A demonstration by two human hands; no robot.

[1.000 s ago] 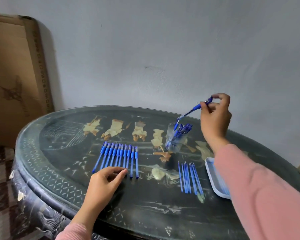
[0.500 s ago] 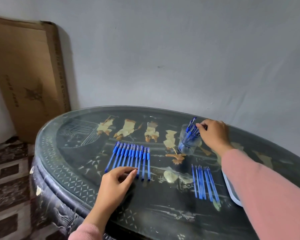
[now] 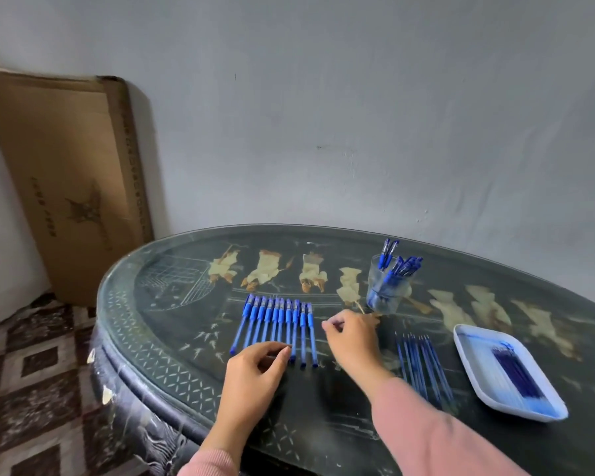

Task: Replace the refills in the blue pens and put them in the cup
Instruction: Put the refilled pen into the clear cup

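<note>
We read this as the gap between one pen and the next: some finished pens stand in the cup (image 3: 389, 290), right of centre, and a row of pens (image 3: 277, 326) lies at mid-frame on the table (image 3: 186, 304). Our left hand (image 3: 255, 369) rests curled on the near ends of that row; we cannot tell whether it pinches one. Our right hand (image 3: 352, 341) hovers just right of the row, fingers loosely bent, with nothing visible in it. The fresh refills (image 3: 421, 365) lie further right, beside the tray (image 3: 461, 341), which holds dark refills. Next, we judge, one pen must be singled out of the tight row without scattering its neighbours, then opened.
</note>
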